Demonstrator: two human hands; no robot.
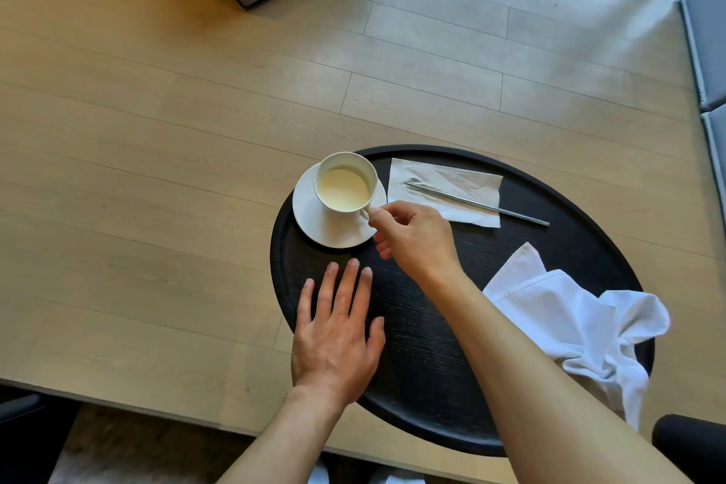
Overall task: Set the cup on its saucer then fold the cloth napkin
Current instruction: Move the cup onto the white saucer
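One cup (345,183), one saucer (314,222), one paper napkin (444,189), one cloth napkin (569,318), two chopsticks (477,202), one tray (424,377).

Layout on the round tray (432,405): cup (345,185) on saucer (314,220) at far left; right of it, a paper napkin (463,177) bearing a fork (471,200); cloth napkin (581,326) at near right, overhanging the rim. Right hand (412,236) at the cup's handle; left hand (334,330) flat on the tray, before the saucer.
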